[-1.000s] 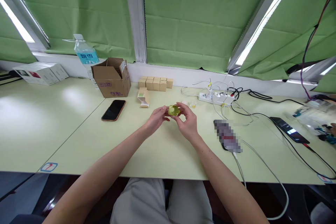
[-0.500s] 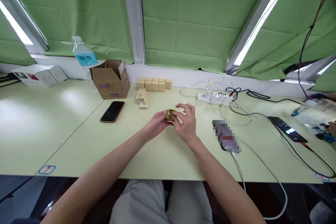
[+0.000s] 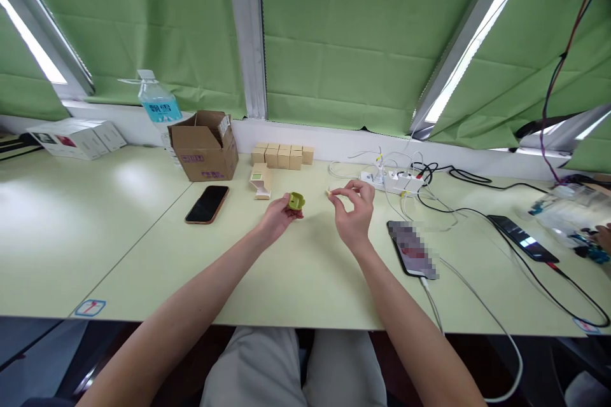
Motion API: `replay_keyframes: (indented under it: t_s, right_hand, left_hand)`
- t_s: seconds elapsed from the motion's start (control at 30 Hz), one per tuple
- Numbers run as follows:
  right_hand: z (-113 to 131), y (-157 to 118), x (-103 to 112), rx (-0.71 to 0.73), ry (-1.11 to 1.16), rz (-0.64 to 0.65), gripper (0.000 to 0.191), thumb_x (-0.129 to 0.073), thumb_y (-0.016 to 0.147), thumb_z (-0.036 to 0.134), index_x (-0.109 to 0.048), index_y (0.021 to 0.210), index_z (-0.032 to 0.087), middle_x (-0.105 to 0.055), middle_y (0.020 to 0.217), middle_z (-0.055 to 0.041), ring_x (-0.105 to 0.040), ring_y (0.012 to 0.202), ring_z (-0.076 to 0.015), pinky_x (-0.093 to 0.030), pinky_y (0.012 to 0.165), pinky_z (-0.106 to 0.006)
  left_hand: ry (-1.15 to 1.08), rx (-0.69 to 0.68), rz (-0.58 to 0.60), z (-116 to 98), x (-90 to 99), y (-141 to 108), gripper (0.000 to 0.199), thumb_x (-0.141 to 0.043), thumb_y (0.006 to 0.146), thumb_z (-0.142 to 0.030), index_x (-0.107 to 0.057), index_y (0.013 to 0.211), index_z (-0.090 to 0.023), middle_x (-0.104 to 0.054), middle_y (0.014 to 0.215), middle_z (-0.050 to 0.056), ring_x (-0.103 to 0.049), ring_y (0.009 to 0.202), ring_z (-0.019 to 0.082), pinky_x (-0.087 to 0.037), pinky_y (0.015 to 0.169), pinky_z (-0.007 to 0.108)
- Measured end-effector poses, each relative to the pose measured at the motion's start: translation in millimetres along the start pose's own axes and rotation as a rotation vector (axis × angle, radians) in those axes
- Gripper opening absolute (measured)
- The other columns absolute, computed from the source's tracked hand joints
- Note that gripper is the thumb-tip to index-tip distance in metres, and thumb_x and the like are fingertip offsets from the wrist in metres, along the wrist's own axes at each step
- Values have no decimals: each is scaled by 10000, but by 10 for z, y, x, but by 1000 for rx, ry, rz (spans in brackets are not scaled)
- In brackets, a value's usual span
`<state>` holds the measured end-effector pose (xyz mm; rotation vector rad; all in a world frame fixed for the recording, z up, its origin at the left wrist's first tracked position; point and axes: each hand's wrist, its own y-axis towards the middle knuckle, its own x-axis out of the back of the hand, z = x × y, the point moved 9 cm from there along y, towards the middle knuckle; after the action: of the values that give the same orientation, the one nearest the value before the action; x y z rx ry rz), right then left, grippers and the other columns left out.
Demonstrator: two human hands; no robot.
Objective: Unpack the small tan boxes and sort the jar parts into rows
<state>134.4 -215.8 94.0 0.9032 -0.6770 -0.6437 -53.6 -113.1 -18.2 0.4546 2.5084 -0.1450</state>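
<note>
A small olive-green case is held in my left hand, its hollow inside facing up. To the right of it, apart from the case, my right hand pinches a tiny pale piece between thumb and fingertips; the piece is too small to name. Beyond my left hand, an opened small cardboard box stands on the table, in front of a group of several closed small boxes.
On the table lie a dark phone at left and two more phones at right. A large carton, a water bottle, a power strip and tangled cables stand or lie behind. Another person's hand shows at far right.
My hands have moved apart. The left has shifted left with the green case, now opened to view; the right has drawn away to the right, holding the tiny pale piece.
</note>
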Motion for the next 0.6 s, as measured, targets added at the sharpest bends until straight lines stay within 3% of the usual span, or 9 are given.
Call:
replay_keyframes:
  t_s: [0.07,0.17,0.27,0.37,0.5,0.6]
  right_hand:
    - [-249,97,-215,-65,-54,138,106,-721,968,246,-810,911,257,-640,1062,-86,-559,1153,-296,-496,1049,-493]
    - [-609,177,-633,-113,-236,365,155,-714,944,185,-838,879,253,-689,1096,-97,-525,1210,-312,-460,1078,-498]
    - [-825,215,-978,-85,-400,490,227,-674,936,121,-865,894,236,-708,1172,-120,-477,1283,-323,-405,1112,-512]
    - [-931,203,-1240,-44,-505,583,267,-656,908,77,-880,920,222,-694,1230,-134,-432,1320,-324,-349,1155,-517]
    - [-1016,146,-1379,-48,-562,670,251,-667,882,61,-879,902,194,-679,1229,-149,-417,1308,-326,-280,1203,-523]
    - [-975,119,-1243,-69,-559,644,252,-665,907,74,-871,1013,173,-682,1252,-159,-430,1319,-331,-291,1191,-516]
  left_hand:
    - [-40,-5,-84,-69,130,25,288,-684,1026,-419,-720,946,-145,-740,911,106,-704,806,202,-612,849,384]
    - [-67,0,-104,-131,176,24,224,-644,1020,-367,-711,1081,-162,-745,971,103,-720,842,211,-613,861,392]
    - [-41,5,-77,-156,161,6,299,-647,995,-356,-682,1246,-196,-746,991,88,-733,849,214,-609,849,387]
    - [-8,25,-81,-149,187,3,329,-643,981,-356,-667,1275,-209,-751,983,90,-745,856,217,-601,820,366]
    - [4,96,-118,-99,259,29,327,-605,987,-347,-675,1271,-201,-764,987,117,-762,877,232,-586,770,343]
    - [-16,190,-160,-28,318,34,322,-577,1012,-368,-706,1220,-159,-764,974,153,-761,867,242,-583,736,342]
